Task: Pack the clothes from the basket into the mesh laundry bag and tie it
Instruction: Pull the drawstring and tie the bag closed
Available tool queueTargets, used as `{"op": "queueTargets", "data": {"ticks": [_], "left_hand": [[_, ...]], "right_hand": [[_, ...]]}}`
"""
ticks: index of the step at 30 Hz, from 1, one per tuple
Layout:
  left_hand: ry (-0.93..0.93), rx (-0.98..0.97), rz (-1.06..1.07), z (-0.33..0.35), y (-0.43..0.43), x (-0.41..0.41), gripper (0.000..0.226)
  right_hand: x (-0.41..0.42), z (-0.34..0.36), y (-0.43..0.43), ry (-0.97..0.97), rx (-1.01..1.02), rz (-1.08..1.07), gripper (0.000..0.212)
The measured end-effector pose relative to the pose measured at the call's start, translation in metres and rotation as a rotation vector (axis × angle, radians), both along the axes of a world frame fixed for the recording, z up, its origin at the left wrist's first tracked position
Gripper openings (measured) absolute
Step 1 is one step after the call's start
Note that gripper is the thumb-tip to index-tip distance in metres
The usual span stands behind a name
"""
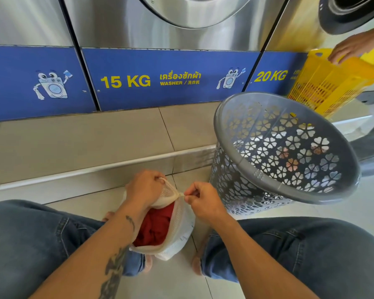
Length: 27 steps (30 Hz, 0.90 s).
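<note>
while the bag (177, 223) sits on the floor between the knees, the left hand (145, 188) grips its gathered mouth and the right hand (203, 201) pinches the cord (181, 194). if either slips, the neck could loosen and red clothes (154, 227) spill.

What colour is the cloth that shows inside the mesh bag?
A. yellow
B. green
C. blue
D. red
D: red cloth fills the open mesh bag between the knees.

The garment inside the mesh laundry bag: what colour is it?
Red: the garment shows through the white mesh laundry bag in the head view.
</note>
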<state>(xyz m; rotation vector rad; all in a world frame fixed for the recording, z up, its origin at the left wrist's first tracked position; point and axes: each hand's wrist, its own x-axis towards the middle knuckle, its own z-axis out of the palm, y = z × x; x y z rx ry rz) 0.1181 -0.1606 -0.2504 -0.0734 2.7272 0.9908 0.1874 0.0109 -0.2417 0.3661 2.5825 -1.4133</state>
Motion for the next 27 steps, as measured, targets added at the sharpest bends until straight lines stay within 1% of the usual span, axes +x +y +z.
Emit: {"op": "queueTargets", "data": {"ticks": [8,10,12,14,15,16,17,18,19,20,21,23,25,27], "left_hand": [[0.012,0.156,0.337,0.022,-0.032,-0.013,0.022],[0.015,0.153,0.441,0.021,-0.046,-0.012,0.022],[-0.028,0.155,0.526,0.017,-0.058,-0.005,0.021],[-0.083,0.112,0.551,0.013,-0.065,0.005,0.019],[-0.086,0.033,0.518,0.012,-0.065,0.011,0.021],[-0.056,-0.095,0.448,0.010,-0.064,0.016,0.024],[0.017,-0.222,0.345,0.012,-0.062,0.022,0.026],[0.133,-0.298,0.213,0.013,-0.057,0.026,0.028],[0.239,-0.304,0.070,0.013,-0.050,0.030,0.031],[0.285,-0.277,-0.063,0.015,-0.042,0.033,0.034],[0.284,-0.255,-0.174,0.016,-0.032,0.037,0.037],[0.213,-0.282,-0.337,0.012,-0.020,0.045,0.038],[0.149,-0.360,-0.409,0.003,-0.018,0.053,0.033],[0.153,-0.406,-0.395,-0.001,-0.023,0.059,0.027]], "right_hand": [[-0.004,0.003,-0.010,0.015,-0.014,0.006,0.023],[-0.004,0.001,-0.008,0.016,-0.006,0.006,0.022],[-0.004,0.000,-0.008,-0.003,-0.003,0.009,0.019],[-0.003,-0.002,-0.009,-0.017,0.010,0.029,0.018],[-0.002,-0.002,-0.010,-0.005,0.021,0.043,0.019],[-0.002,-0.002,-0.011,0.011,0.027,0.054,0.021],[-0.001,-0.002,-0.012,0.021,0.032,0.065,0.022],[0.000,-0.001,-0.012,0.020,0.032,0.076,0.023],[0.001,0.000,-0.012,0.012,0.037,0.088,0.023],[0.001,0.000,-0.012,0.007,0.039,0.096,0.022],[0.002,-0.001,-0.012,0.001,0.044,0.102,0.021],[0.005,0.000,-0.012,-0.004,0.031,0.101,0.017],[0.010,0.000,-0.014,-0.028,0.032,0.107,0.017],[0.014,-0.003,-0.017,-0.049,0.034,0.112,0.022]]}}
